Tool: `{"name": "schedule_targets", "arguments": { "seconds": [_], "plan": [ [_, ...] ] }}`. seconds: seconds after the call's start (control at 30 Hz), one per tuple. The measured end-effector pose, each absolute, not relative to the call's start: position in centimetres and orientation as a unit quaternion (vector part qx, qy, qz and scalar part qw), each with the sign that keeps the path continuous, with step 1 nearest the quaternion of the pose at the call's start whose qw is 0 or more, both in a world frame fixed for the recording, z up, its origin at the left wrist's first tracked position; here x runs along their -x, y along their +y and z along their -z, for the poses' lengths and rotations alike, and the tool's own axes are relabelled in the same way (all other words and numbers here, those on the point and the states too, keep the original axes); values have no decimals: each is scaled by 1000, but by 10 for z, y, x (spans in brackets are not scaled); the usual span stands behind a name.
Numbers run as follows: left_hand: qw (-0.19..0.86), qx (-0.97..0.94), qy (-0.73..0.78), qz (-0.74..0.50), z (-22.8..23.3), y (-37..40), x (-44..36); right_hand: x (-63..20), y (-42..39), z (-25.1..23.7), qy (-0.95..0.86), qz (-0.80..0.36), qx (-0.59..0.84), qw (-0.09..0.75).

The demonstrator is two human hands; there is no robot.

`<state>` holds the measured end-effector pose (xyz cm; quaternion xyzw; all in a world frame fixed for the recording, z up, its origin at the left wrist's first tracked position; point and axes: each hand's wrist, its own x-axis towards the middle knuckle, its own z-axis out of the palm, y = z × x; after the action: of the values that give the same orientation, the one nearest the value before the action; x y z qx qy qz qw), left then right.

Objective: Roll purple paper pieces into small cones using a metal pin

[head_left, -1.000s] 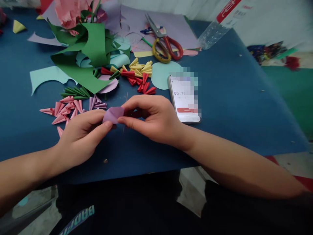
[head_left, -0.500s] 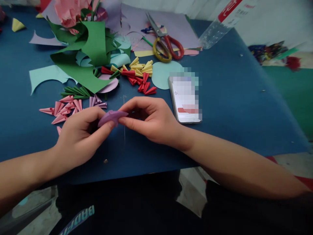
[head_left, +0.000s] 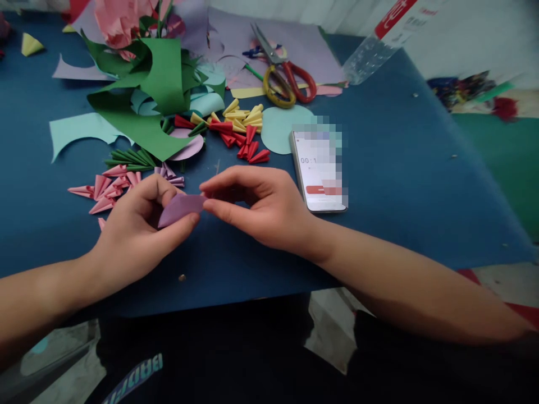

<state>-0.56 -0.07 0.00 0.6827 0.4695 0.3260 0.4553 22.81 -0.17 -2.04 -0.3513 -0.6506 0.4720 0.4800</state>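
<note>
Purple paper piece [head_left: 179, 206], pinched by left hand [head_left: 137, 235], right hand [head_left: 256, 205], phone [head_left: 319, 171] beside

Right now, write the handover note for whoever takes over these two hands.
Left hand: pinches the left end of the purple paper piece between thumb and fingers.
Right hand: fingertips pinch its right end, just above the blue table.
Nearby: pink folded cones and purple folded cones by the left hand; red folded cones and yellow folded cones further back; phone beside the right hand; scissors at the back.
Done: several piles of cones folded.
Left: the purple piece is only partly folded, not yet a cone.
</note>
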Motion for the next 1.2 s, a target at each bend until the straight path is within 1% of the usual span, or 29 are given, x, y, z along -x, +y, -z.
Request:
{"name": "schedule_targets", "arguments": {
  "seconds": [0.1,0.2,0.43,0.63,0.73,0.83,0.93,1.03,1.2],
  "plan": [
    [459,-660,490,-338,1,2,8,-228,-5,19,-635,-452,344,524],
    [482,-650,483,-336,2,4,9,-228,-7,19,-634,-435,337,543],
    [462,-679,472,-322,-3,3,6,-227,-2,24,-669,-407,304,543],
    [473,-675,467,-319,-2,2,4,-226,-3,24,-684,-387,340,516],
    [478,-670,461,-331,-1,1,3,-224,-3,27,-651,-429,357,515],
    [494,-656,454,-347,0,0,3,-222,-2,31,-588,-521,337,519],
    [518,-636,438,-368,0,0,3,-223,1,32,-571,-591,309,478],
    [535,-632,419,-373,2,1,3,-224,2,30,-603,-591,296,447],
    [545,-627,425,-359,4,4,2,-223,2,30,-611,-571,277,473]
  ]
}}
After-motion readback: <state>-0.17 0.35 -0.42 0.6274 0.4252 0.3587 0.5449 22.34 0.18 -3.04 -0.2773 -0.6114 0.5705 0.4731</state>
